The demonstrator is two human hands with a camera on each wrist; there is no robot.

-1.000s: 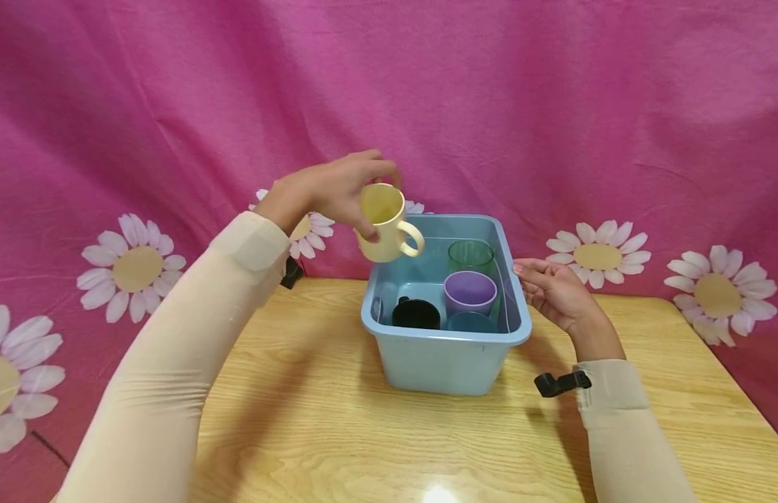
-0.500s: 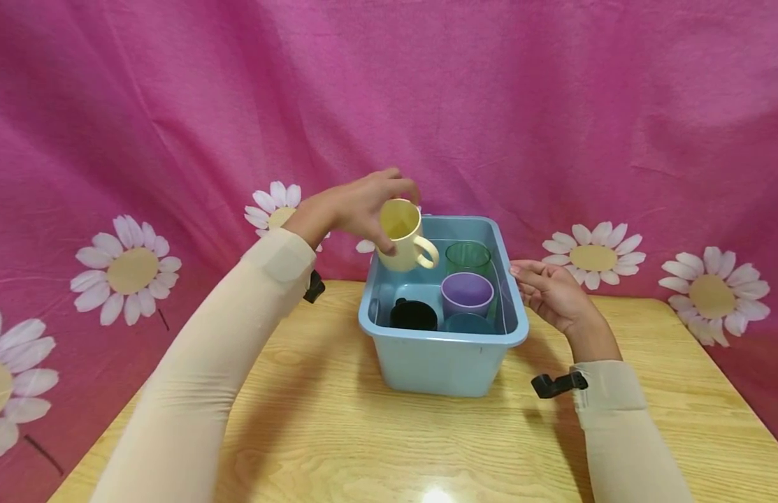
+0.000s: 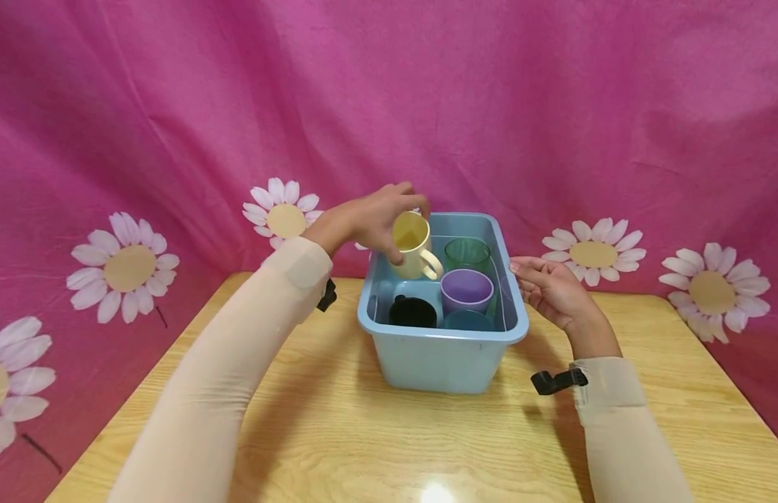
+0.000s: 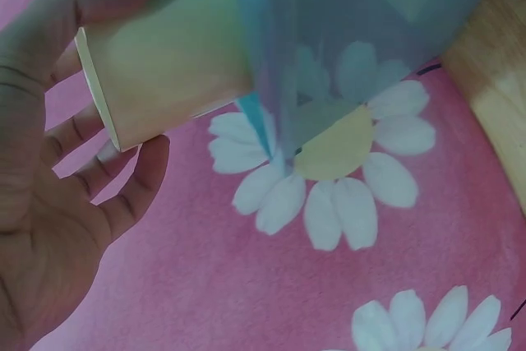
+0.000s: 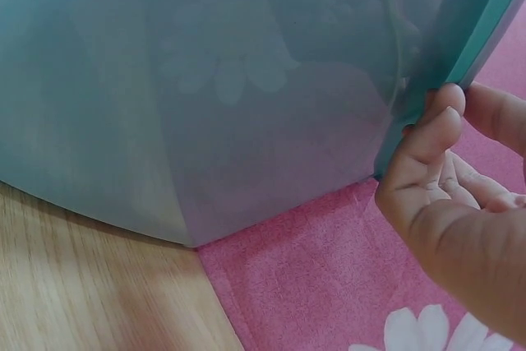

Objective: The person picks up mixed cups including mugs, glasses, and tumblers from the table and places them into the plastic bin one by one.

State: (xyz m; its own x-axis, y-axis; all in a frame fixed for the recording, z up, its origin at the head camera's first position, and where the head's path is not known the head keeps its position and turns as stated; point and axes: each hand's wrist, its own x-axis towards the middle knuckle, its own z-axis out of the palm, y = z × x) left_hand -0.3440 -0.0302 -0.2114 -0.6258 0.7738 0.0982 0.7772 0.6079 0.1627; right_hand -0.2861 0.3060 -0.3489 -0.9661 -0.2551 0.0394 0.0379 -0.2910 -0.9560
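Note:
My left hand grips a pale yellow mug near its rim, with the thumb on the near side and fingers on the far side. The mug is tilted, its handle towards the right, its lower part within the left side of a light blue plastic tub. Against the tub's right rim, my right hand pinches the edge between thumb and finger, as the right wrist view shows. Inside the tub are a black cup, a purple cup, a green clear glass and a bluish cup, partly hidden by the front rim.
The tub stands on a light wooden table near its back edge. Behind hangs a pink cloth printed with white daisies. A black wrist camera sits on the right sleeve.
My left hand has moved right and down with the yellow mug, from above the tub's left rim to partly inside it. My right hand stays at the right rim.

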